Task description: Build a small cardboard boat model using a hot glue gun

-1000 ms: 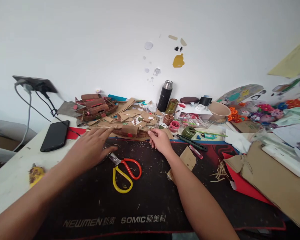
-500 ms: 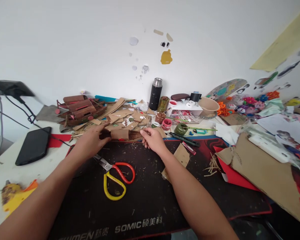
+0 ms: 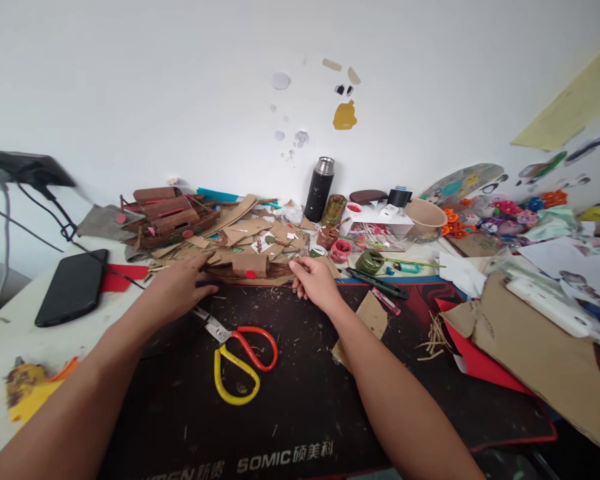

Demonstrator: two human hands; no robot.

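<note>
A small brown cardboard boat (image 3: 250, 265) with a red round dot on its side stands at the back edge of the black mat (image 3: 300, 373). My left hand (image 3: 183, 283) is at the boat's left end, fingers spread apart. At its right end my right hand (image 3: 311, 275) has thumb and forefinger pinched on the boat's tip. Scissors (image 3: 230, 347) with one red and one yellow handle lie on the mat below my left hand.
Cardboard scraps (image 3: 250, 230) and a larger brown model boat (image 3: 173, 220) are behind. A black flask (image 3: 320, 190), paint jars (image 3: 341, 251) and a bowl (image 3: 425, 217) stand at the back. A phone (image 3: 73, 287) lies left, cardboard (image 3: 540, 353) right.
The view has shifted slightly left, so things appear further right. My left hand's fingers have opened off the small boat, and its red dot now shows fully.
</note>
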